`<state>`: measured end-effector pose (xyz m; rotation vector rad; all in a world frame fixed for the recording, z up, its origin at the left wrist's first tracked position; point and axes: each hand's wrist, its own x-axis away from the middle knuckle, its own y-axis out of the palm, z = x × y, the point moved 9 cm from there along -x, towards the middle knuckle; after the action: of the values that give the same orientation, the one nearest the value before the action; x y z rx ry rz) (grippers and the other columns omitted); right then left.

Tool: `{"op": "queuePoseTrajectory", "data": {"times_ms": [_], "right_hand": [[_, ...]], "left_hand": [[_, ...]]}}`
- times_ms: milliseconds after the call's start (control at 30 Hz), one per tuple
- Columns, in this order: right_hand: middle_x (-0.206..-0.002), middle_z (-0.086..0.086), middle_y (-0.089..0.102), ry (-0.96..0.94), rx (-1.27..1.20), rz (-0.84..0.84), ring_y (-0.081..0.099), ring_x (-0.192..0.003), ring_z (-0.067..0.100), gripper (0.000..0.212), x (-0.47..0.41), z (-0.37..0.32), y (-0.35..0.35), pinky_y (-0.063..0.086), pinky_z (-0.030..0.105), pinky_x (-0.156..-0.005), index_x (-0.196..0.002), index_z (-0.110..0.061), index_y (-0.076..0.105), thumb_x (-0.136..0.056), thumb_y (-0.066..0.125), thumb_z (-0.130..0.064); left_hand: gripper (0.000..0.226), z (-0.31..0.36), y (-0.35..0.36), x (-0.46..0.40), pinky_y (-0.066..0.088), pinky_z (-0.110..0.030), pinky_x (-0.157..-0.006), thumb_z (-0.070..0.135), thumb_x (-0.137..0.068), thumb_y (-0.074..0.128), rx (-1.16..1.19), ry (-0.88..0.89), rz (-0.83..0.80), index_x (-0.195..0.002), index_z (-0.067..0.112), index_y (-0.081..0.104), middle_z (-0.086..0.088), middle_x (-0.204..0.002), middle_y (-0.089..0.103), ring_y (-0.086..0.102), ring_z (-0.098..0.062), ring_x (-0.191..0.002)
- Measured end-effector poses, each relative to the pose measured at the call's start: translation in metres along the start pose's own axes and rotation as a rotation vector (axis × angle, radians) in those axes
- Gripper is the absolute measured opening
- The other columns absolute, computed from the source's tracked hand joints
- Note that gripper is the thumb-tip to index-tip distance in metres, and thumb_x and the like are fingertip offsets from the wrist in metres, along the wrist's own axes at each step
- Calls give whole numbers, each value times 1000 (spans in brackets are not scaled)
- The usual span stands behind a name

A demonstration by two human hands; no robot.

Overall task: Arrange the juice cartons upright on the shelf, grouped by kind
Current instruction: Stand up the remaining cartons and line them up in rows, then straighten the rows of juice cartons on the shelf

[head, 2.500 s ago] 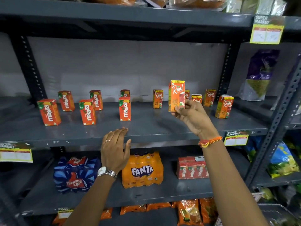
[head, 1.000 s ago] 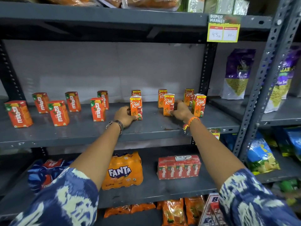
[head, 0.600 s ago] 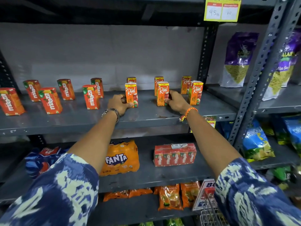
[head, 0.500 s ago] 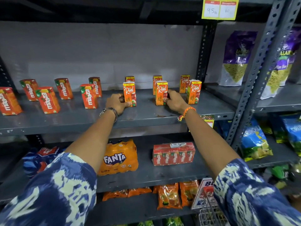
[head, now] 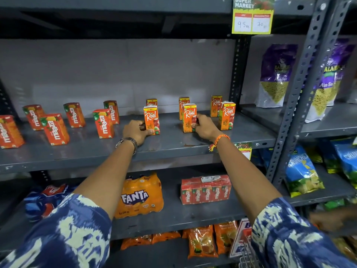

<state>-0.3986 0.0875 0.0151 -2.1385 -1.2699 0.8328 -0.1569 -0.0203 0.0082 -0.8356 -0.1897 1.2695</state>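
Squaring up two front-row Real cartons is the step I judge to be in hand: my left hand (head: 136, 131) is wrapped around the base of the left Real carton (head: 151, 120) and my right hand (head: 204, 127) grips the middle Real carton (head: 189, 118), both upright on the shelf (head: 173, 147), well back from its front edge toward the right end. Next I would ease both grips off without tipping them. The Real cartons are orange with white script, while the red Maaza cartons (head: 103, 123) stand grouped toward the left end.
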Motion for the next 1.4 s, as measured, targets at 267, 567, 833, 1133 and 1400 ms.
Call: {"op": "queuePoseTrajectory", "data": {"times_ms": [267, 567, 833, 1133, 1400], "right_hand": [[-121, 10, 67, 21, -184, 148, 63, -117, 25, 44, 17, 8, -41, 49, 41, -105, -130, -3, 56, -88, 67, -6], [-120, 18, 62, 367, -70, 563, 60, -115, 33, 84, 42, 77, -114, 51, 39, -93, -117, 0, 51, -54, 92, -39], [-104, 14, 72, 396, 37, 471, 68, -97, 31, 50, 25, 92, -105, 53, 34, -81, -96, -9, 69, -60, 87, -38], [-110, 18, 70, 405, 48, 431, 65, -107, 33, 65, 29, 88, -102, 51, 37, -89, -107, -2, 67, -62, 88, -44], [-109, 17, 66, 71, -26, 815, 63, -100, 34, 61, 84, -16, -67, 49, 36, -85, -115, -3, 59, -69, 82, -34]], "left_hand": [[81, 8, -12, 21, 39, -46, -110, 49, -77, 74, -48, -7, -116, -143, 11, 47, -10, -146, 51, 51, -30, -132], [84, -13, -9, 103, 39, -46, -110, 71, -89, 26, -642, 314, 66, -143, 10, 48, -12, -148, 49, 49, -31, -134], [86, -11, -9, 105, 41, -45, -108, 71, -89, 21, -714, 339, 134, -143, 10, 48, -12, -146, 51, 51, -30, -133], [77, -17, -14, 110, 37, -41, -112, 65, -93, 24, -716, 375, 149, -146, 13, 44, -7, -149, 48, 48, -26, -136], [39, -78, -111, 133, 42, -21, -102, 44, -96, 47, -340, 388, 316, -120, 24, 71, 5, -122, 70, 64, -10, -115]]}}
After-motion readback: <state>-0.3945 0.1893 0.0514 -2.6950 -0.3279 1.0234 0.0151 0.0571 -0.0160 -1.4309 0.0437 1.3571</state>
